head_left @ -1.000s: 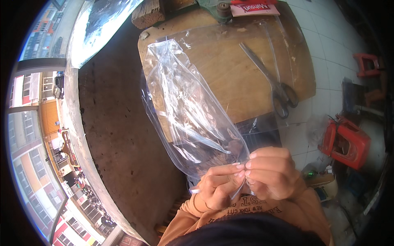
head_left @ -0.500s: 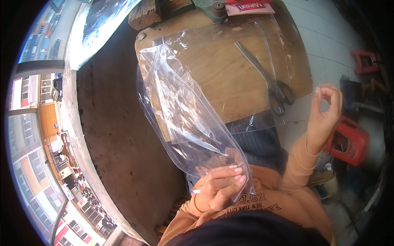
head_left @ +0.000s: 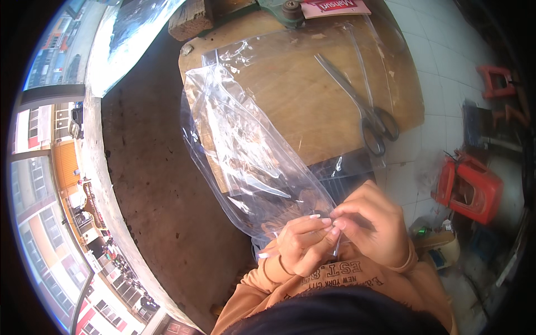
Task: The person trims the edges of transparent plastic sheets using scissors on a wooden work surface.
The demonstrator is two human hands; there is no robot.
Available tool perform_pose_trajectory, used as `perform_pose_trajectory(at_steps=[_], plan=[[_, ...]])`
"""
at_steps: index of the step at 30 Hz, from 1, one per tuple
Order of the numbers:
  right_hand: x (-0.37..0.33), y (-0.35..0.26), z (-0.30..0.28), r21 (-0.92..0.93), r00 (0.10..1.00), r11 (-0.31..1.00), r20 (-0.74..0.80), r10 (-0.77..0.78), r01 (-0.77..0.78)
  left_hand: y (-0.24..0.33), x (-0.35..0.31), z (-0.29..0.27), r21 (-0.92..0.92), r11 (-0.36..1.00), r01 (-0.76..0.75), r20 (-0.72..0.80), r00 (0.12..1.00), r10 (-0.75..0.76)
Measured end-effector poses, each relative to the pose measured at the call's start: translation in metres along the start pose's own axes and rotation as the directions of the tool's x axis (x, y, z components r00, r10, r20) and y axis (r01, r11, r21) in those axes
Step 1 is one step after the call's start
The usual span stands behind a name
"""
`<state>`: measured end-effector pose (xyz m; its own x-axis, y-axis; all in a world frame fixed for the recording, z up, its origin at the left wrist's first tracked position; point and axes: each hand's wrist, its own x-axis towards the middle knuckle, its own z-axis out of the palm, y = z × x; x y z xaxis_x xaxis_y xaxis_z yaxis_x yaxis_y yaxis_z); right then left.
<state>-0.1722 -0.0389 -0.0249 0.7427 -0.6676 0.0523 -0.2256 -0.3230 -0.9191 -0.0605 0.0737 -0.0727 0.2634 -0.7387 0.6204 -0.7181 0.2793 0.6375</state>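
Both hands meet low in the head view, close to the person's chest, over the near end of a clear plastic bag (head_left: 245, 151). The bag runs long and crinkled from the hands up and away to the left part of the wooden desk (head_left: 312, 95), its far end lying on the board, its near end gathered at the fingers.

Left hand (head_left: 298, 245): grip pinched shut on the bag's near edge, fingers curled, long pale nails showing. Right hand (head_left: 371, 226): grip also pinched on the same edge, fingertips touching those of the left hand. A thin pale strip hangs down between the two hands; what it is cannot be told.

On the desk, right of the bag and well apart from the hands, lie grey-handled scissors (head_left: 363, 106), blades shut and pointing up and left. A flat sheet of clear plastic (head_left: 357, 50) lies spread under them. A red printed packet (head_left: 335, 6) lies at the desk's far edge.

To the right, on the white tiled floor (head_left: 441, 67), stands a red plastic stool (head_left: 472, 187). Orange sleeves (head_left: 268, 285) cover both forearms.
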Motion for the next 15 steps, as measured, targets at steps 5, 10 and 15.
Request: perform_pose_trajectory(at_steps=[5,10,15], plan=[[0.003,0.01,0.001,-0.068,0.994,0.992,-0.001,0.111,-0.111,-0.009,-0.002,0.012,0.115,0.993,0.002,0.127,0.992,-0.017],[0.009,0.038,0.002,-0.151,0.978,0.968,-0.084,0.191,-0.202,-0.001,0.033,-0.005,0.187,0.969,0.161,0.59,0.77,-0.242],[0.017,0.05,0.012,-0.281,0.982,0.948,-0.155,0.111,-0.151,-0.025,0.059,-0.021,0.405,0.914,0.036,0.592,0.751,-0.293]])
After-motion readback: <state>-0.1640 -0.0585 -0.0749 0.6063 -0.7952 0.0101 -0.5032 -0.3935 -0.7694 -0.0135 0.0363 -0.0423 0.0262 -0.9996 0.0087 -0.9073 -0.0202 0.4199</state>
